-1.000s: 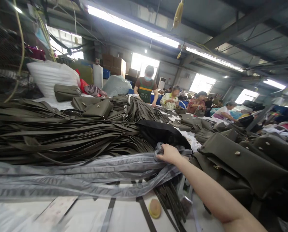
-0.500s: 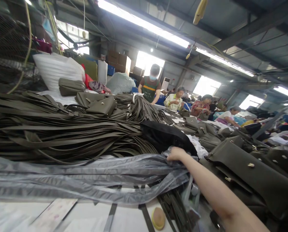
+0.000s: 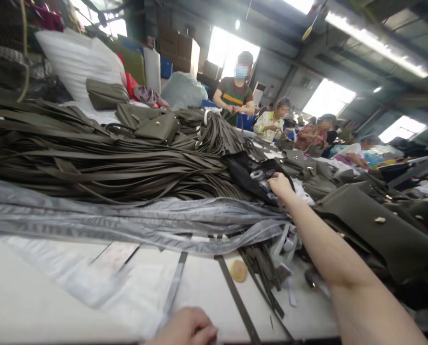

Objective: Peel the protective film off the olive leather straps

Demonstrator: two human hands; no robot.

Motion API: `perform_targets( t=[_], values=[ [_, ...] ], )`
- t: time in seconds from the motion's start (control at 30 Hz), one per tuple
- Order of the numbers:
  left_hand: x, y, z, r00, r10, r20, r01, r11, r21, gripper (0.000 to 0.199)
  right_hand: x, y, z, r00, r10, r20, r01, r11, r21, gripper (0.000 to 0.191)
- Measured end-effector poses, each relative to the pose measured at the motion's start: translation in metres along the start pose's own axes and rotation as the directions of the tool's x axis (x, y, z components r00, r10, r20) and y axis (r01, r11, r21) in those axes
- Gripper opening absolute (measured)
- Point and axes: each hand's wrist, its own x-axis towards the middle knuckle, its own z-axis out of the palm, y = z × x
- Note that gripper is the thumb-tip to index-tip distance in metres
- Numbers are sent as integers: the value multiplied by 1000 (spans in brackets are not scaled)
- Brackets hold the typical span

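Observation:
My right hand [image 3: 280, 187] reaches out to an open black pouch [image 3: 240, 171], its fingers closed at the contents. Small pale and clear pieces show in the pouch; what my fingertips grip there is too small to make out. At the bottom edge of the view, my left hand [image 3: 191, 327] is low over the white table [image 3: 207, 287] with its fingers curled in. Anything inside that hand is hidden. Grey translucent plastic sheeting [image 3: 128, 218] stretches across the table in front of the pouch, beside a thick heap of olive-brown straps [image 3: 138, 167].
Olive-brown bags [image 3: 375, 230] with metal clasps are piled on the right. A round yellowish tape roll [image 3: 238, 270] and loose dark strips [image 3: 235, 299] lie on the table. A masked co-worker [image 3: 237, 96] stands beyond the straps, with several others along the line.
My right hand has moved from the grey plastic's edge into the black pouch, which now shows its contents. My left hand has come into view at the bottom. The view has tilted down.

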Motion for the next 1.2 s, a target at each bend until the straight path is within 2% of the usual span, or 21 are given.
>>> perform_targets(
  t=[0.07, 0.13, 0.17, 0.23, 0.27, 0.33, 0.4, 0.5, 0.53, 0.63, 0.7, 0.77, 0.87, 0.97, 1.03, 1.13, 1.2],
  values=[
    [-9, 5, 1, 994, 106, 34, -107, 994, 26, 31, -50, -1, 6, 993, -14, 116, -4, 989, 151, 40],
    [-14, 7, 3, 988, 142, 64, -139, 989, -43, 32, -110, 1, 8, 970, -79, 230, -15, 925, 381, 36],
    [-16, 7, 5, 992, 116, 40, -112, 989, -96, 34, -141, 3, 8, 955, -134, 265, -35, 836, 548, 36],
    [-17, 5, 12, 999, -20, -38, 9, 967, -254, 43, -200, 7, 8, 936, -187, 299, -106, 659, 745, 39],
    [-17, 4, 16, 992, -99, -74, 66, 931, -358, 50, -226, 11, 9, 936, -177, 304, -144, 594, 791, 42],
    [-19, 3, 25, 970, -216, -109, 121, 825, -552, 60, -268, 22, 15, 950, -103, 295, -201, 522, 829, 47],
    [-23, 4, 34, 963, -244, -114, 116, 757, -643, 65, -296, 35, 24, 967, -6, 255, -224, 460, 859, 47],
    [-32, 8, 41, 975, -214, -64, 137, 799, -586, 65, -320, 52, 35, 976, 88, 201, -219, 416, 883, 42],
    [-36, 9, 42, 978, -202, -41, 147, 821, -551, 64, -326, 55, 36, 980, 101, 169, -197, 446, 873, 43],
    [-45, 13, 41, 980, -198, 8, 175, 845, -505, 58, -344, 61, 32, 995, 94, 26, -80, 639, 765, 57],
    [-50, 15, 38, 976, -217, 27, 200, 831, -520, 53, -358, 61, 26, 998, 61, -26, -25, 699, 715, 65],
    [-53, 16, 35, 969, -245, 30, 222, 812, -539, 51, -374, 59, 21, 1000, -2, -6, 5, 669, 743, 68],
    [-58, 16, 33, 962, -270, 31, 240, 791, -563, 55, -398, 58, 17, 982, -187, 32, 101, 656, 748, 58],
    [-61, 14, 32, 962, -271, 29, 235, 769, -594, 68, -412, 57, 20, 915, -402, 42, 277, 698, 660, 49],
    [-63, 12, 32, 960, -279, -2, 220, 760, -612, 75, -413, 54, 24, 839, -543, 31, 425, 691, 584, 47],
    [-67, 9, 33, 954, -297, -30, 217, 758, -615, 77, -409, 46, 36, 703, -711, 23, 604, 614, 509, 44],
    [-68, 7, 33, 953, -301, -32, 218, 756, -618, 76, -408, 39, 46, 636, -772, 9, 667, 555, 498, 42]
  ],
)
